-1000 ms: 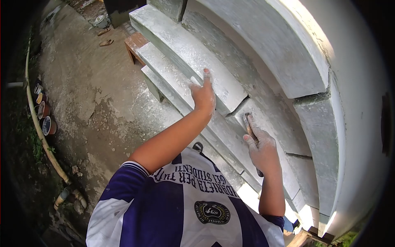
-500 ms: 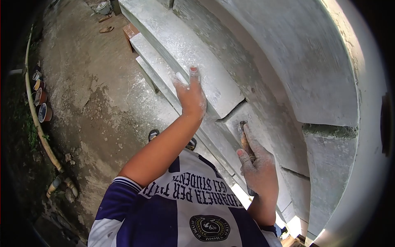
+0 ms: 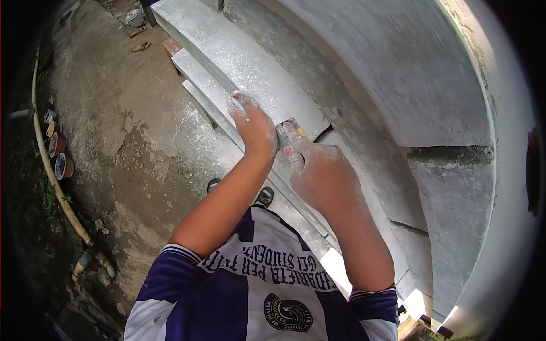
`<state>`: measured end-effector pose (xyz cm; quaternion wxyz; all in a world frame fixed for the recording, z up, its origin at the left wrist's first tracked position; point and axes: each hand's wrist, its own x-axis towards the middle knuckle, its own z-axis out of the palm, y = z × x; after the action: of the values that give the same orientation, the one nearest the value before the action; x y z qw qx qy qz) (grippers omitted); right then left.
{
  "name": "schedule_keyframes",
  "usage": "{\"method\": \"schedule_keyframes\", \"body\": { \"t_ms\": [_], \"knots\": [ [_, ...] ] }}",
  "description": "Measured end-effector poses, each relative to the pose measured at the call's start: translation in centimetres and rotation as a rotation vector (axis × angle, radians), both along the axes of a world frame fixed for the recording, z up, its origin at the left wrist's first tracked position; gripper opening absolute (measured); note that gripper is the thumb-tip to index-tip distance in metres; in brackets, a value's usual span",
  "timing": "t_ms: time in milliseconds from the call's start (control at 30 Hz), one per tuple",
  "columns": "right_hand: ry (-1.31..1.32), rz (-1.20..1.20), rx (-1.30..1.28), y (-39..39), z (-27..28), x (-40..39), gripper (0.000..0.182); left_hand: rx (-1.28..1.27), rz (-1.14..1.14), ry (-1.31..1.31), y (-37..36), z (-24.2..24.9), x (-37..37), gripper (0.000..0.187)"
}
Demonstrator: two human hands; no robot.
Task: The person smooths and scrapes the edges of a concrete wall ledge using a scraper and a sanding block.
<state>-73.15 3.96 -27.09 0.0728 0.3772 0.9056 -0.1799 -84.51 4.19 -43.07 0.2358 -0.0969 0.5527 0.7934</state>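
My left hand (image 3: 252, 122), dusted with white powder, is at the edge of a grey plastered ledge (image 3: 244, 59). Its fingers bend over that edge and are mostly hidden, with a small white piece showing beside the thumb. In my right hand (image 3: 318, 165) is a scraper (image 3: 290, 128) with a dark flat blade and a yellowish part by the fingers. The index finger lies along the scraper, and its blade rests on or just over the ledge's edge, close to the left wrist. A dark gap (image 3: 324, 133) cuts the ledge just beyond the scraper.
Curved grey wall panels (image 3: 443, 102) rise at the right. Lower ledges (image 3: 199, 77) run beside the powdery concrete floor (image 3: 114, 131). Several small buckets (image 3: 64, 166) and a long pipe (image 3: 54, 176) line the left side. My sandalled foot (image 3: 265, 196) stands below.
My right hand has moved up and left with the scraper, from beyond the gap to near my left wrist. My left hand has shifted slightly left, its fingers now lower over the edge.
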Motion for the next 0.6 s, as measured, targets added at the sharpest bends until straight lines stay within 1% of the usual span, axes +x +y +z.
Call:
{"method": "schedule_keyframes", "body": {
  "t_ms": [67,167,267,367,400,500,533,600],
  "knots": [
    [-0.043,-0.047,-0.011,0.5,-0.3,0.5,0.032,-0.001,0.022,0.016,0.0,1.3,0.2,0.101],
    [-0.127,-0.036,0.044,0.4,0.2,3.4,0.034,0.022,0.036,0.072,0.7,-0.7,-0.1,0.098],
    [-0.137,-0.071,0.013,0.4,1.1,5.5,0.037,0.022,0.025,0.077,0.7,-0.9,-0.1,0.099],
    [-0.149,-0.108,-0.008,0.0,1.9,4.5,0.039,0.052,-0.012,0.071,0.1,0.5,-0.1,0.111],
    [-0.126,-0.097,-0.006,0.0,1.7,3.9,0.039,0.033,-0.020,0.061,-0.2,1.2,-0.1,0.110],
    [-0.065,-0.066,0.010,0.9,0.9,1.2,0.038,0.015,-0.009,0.036,0.3,0.4,-0.2,0.111],
    [-0.052,-0.050,0.026,1.3,0.5,-0.1,0.038,-0.026,-0.015,0.014,0.3,0.3,-0.2,0.112],
    [-0.055,-0.040,0.042,1.9,-0.3,-2.3,0.038,0.026,-0.014,0.035,0.3,-0.1,-0.3,0.112]
  ]
}}
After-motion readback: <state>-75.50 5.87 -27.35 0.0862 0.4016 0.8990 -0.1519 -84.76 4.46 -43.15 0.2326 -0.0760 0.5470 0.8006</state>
